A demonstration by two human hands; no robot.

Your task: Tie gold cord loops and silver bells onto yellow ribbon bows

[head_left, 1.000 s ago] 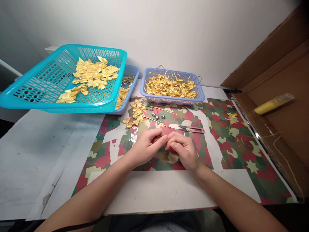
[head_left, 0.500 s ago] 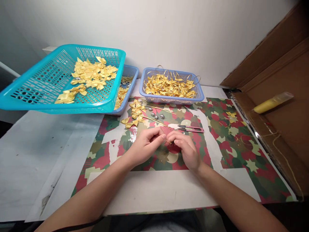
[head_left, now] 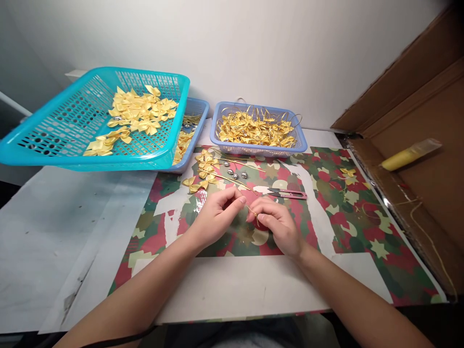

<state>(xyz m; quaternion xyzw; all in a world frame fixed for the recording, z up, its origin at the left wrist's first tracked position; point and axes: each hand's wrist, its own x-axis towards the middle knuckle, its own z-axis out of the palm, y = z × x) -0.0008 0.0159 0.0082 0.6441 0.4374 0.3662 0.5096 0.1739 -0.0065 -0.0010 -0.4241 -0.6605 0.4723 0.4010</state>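
A thin gold cord [head_left: 253, 211] with a small knot-like lump runs between my hands, low over the patterned sheet. My right hand [head_left: 278, 223] pinches it between thumb and curled fingers. My left hand [head_left: 222, 212] is closed, thumb against forefinger, where the cord leads to its fingertips; its exact hold there is too small to see clearly. Just beyond lie gold cord lengths [head_left: 237, 180], several silver bells [head_left: 235, 176] and yellow ribbon bows [head_left: 206, 169]. Pink-handled thread snips [head_left: 290, 194] rest above my right hand.
A turquoise basket [head_left: 90, 162] of bows overlaps a blue basket [head_left: 197, 140] at left. Another blue basket [head_left: 259, 147] holds bows with gold loops. At right stand a cardboard wall [head_left: 409, 106] and a yellow-filled tube [head_left: 411, 154]. A loose bow [head_left: 348, 172] lies nearby.
My hands have drawn slightly apart, with the left fingertips shifting left. More of the gold cord shows between them. The baskets and loose pieces stay in place.
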